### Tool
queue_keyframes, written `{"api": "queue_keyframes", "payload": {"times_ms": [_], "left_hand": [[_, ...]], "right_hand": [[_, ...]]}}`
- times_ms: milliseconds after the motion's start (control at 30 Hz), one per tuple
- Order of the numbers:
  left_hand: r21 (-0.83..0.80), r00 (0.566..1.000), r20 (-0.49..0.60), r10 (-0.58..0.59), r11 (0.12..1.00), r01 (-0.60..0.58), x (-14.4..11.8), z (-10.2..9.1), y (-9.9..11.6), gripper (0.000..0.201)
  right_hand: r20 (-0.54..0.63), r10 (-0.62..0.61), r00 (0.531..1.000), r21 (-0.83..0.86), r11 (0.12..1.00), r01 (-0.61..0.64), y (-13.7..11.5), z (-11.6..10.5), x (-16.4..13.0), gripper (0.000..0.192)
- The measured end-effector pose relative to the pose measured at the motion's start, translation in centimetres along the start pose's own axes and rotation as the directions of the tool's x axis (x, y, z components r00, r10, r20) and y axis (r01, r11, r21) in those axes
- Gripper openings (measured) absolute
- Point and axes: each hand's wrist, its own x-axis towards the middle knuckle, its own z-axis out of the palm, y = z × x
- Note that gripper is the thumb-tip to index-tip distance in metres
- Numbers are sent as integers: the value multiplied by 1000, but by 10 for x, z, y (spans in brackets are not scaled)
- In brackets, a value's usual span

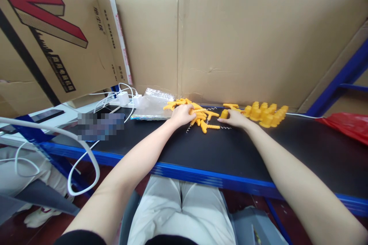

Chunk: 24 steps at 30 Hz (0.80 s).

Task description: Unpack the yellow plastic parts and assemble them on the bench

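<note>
My left hand [183, 115] rests on a heap of yellow corkscrews [204, 114], its fingers curled round a handle in the pile. Several bare metal spirals stick out of the heap, and one corkscrew [211, 127] lies at its front with the spiral pointing right. To the right, my right hand [236, 118] pinches a small yellow cylindrical cap [224, 114] between thumb and fingers. Behind that hand lies another yellow T-shaped handle [230, 105]. A cluster of upright yellow caps [267, 114] stands just right of my right hand.
A clear plastic bag [153, 103] lies left of the heap. White chargers and cables [123, 98] are farther left. A red bag [349, 124] sits at the right end of the black tabletop [218, 153]. Cardboard [230, 46] walls off the back; a blue rail [201, 174] edges the front.
</note>
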Motion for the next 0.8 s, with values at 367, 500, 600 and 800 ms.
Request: {"api": "queue_keyframes", "payload": {"times_ms": [367,500,600,800], "left_hand": [[17,1000,13,-7,1000,6,0,-1,0,33],[21,1000,17,-3,1000,2,0,0,0,32],[20,1000,21,-12,1000,12,0,0,0,33],[23,1000,25,-12,1000,11,0,0,-1,32]], "right_hand": [[-77,-60,995,-191,981,44,-21,-14,-5,31],[-55,-71,996,-169,984,61,-22,-17,-6,42],[36,-16,999,-160,987,22,-19,-13,-5,49],[56,-62,996,-83,994,67,-8,-8,0,43]]}}
